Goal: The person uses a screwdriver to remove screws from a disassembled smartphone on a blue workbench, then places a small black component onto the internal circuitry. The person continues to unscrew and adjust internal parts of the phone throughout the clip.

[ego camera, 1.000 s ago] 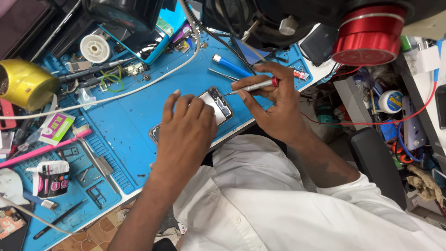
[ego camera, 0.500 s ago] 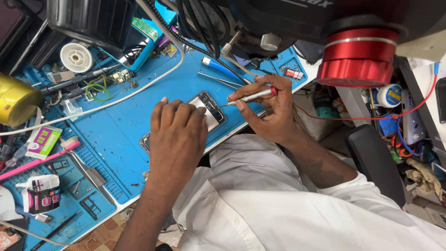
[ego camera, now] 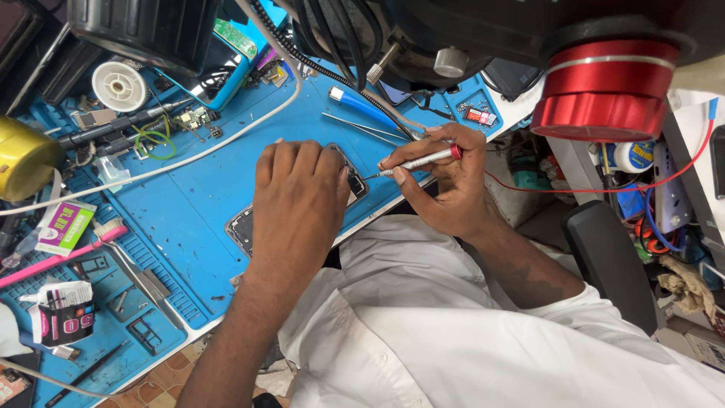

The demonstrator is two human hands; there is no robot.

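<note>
Left hand (ego camera: 298, 193) flat on opened phone (ego camera: 243, 227) near blue mat (ego camera: 189, 204) front edge; right hand (ego camera: 445, 181) pinches screwdriver (ego camera: 419, 161), tip apparently on phone; mat crowded.

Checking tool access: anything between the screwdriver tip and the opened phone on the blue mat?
Nothing visible. The right hand holds the silver screwdriver with its tip right at the opened phone. The left hand lies flat over most of the phone, beside the tip, not across its path. Whether the tip actually touches cannot be told.
</note>
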